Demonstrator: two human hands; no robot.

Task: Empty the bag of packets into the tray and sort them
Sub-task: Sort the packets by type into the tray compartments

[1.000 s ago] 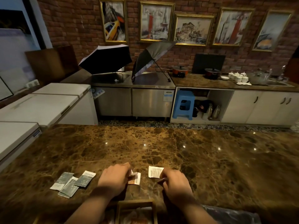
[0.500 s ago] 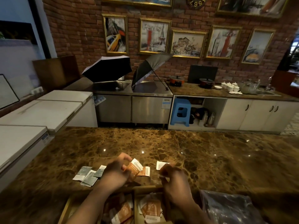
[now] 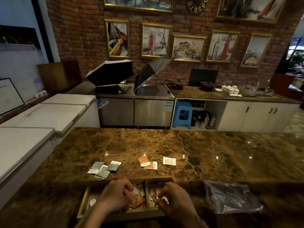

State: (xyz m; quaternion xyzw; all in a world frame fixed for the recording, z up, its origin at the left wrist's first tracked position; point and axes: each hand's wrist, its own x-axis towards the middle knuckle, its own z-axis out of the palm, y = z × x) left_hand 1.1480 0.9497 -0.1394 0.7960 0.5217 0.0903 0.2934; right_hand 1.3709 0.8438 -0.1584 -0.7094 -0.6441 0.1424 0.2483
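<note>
Where brick wall point(image 3: 82, 30) backs, marble counter point(image 3: 164, 142), chest freezers point(image 3: 49, 112)

On the desk point(image 3: 164, 145): three grey-green packets point(image 3: 104, 168) in an overlapping cluster; two orange packets point(image 3: 147, 162), touching; one white packet point(image 3: 169, 161) lying apart. One wooden tray point(image 3: 83, 201) with divided compartments, holding more orange and white packets, count not readable. One clear plastic bag point(image 3: 233, 199). Two hands over the tray.
</note>
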